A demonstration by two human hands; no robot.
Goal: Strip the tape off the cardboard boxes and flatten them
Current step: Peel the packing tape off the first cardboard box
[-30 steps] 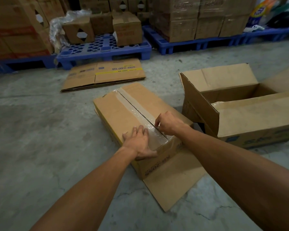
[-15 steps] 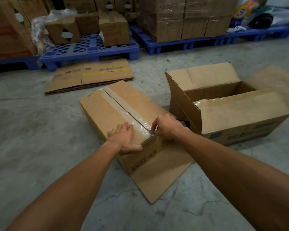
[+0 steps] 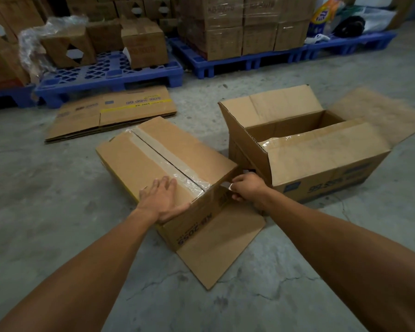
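A taped cardboard box [image 3: 130, 161] lies on the concrete floor in front of me, a strip of clear tape [image 3: 163, 161] running along its top seam. My left hand [image 3: 163, 200] presses flat on the near end of the box top, fingers spread. My right hand [image 3: 247, 190] is at the box's near right corner, fingers pinched on a small pale end of tape. One bottom flap [image 3: 221, 248] lies open on the floor towards me. A second box [image 3: 321, 161] stands to the right with its top flaps open.
Flattened cardboard [image 3: 110, 116] lies on the floor behind the taped box. Blue pallets [image 3: 110, 75] with stacked boxes line the back wall. Bare concrete floor [image 3: 46, 200] spreads to the left and near me.
My right hand has moved from the tape on the box top down to the near right corner. My left hand stays pressed on the top. The view has shifted slightly.
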